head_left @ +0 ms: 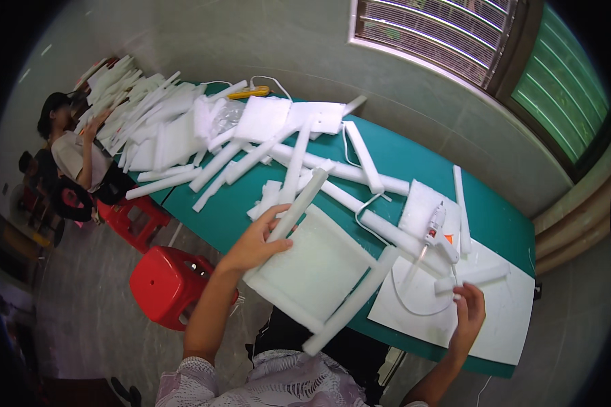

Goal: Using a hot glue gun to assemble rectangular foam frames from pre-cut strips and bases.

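Note:
My left hand [256, 239] grips a white foam tray [319, 261], a flat sheet edged with foam strips, by its upper left side. The tray is tilted over the table's near edge. One of its strips [353, 298] runs along the lower right side. My right hand [470, 311] is at the table's right end with loosely curled fingers and nothing visible in them. It is closest to a short foam strip [478, 277] and the glue gun's cord. A white glue gun [438, 234] with an orange trigger rests on a foam block [417, 210].
Loose foam strips and sheets [176, 136] are piled across the left of the green table [217, 224]. A white board [502, 319] lies at the right end. Red stools [159, 285] stand at the left, where another person [78, 146] is by the pile.

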A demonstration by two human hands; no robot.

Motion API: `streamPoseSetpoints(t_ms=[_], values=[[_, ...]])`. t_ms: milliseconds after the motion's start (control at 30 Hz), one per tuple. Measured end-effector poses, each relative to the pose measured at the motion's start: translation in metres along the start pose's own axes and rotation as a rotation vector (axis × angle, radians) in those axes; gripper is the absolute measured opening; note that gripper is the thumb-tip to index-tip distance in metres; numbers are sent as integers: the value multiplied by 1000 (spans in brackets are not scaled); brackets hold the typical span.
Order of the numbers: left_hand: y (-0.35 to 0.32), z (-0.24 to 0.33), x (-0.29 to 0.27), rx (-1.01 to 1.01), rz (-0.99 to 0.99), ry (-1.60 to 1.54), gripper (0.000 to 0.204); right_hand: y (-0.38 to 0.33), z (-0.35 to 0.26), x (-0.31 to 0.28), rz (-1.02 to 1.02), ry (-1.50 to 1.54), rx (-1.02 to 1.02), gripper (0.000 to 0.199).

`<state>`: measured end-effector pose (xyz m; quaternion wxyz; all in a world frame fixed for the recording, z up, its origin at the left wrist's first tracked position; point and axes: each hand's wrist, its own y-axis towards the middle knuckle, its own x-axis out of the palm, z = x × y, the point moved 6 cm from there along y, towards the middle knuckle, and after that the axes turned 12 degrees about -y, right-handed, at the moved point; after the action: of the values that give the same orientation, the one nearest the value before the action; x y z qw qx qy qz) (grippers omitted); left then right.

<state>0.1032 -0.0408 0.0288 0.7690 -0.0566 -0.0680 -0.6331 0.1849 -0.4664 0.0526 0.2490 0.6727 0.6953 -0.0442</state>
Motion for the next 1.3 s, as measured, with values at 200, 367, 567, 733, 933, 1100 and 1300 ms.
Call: streamPoseSetpoints(t_ms=[200,367,567,733,933,1100,1300], values=[[14,44,35,-85,-286,109,75,51,-60,54,-587,130,-99,42],[37,84,70,-68,-447,331,84,68,-84,110,-992,130,-109,62],[62,106,93,49,-619,517,87,57,-86,150,-1153,248,-23,77],[61,115,91,159,-669,692,85,54,-75,160,-1046,176,-89,73],[42,148,61,229,-409,779,81,33,-75,163,-913,263,-181,66],[19,149,22,368,-175,563,73,24,-63,169,-876,250,-158,62],[-11,104,-22,318,52,274,76,23,-59,162,-870,251,-172,67]])
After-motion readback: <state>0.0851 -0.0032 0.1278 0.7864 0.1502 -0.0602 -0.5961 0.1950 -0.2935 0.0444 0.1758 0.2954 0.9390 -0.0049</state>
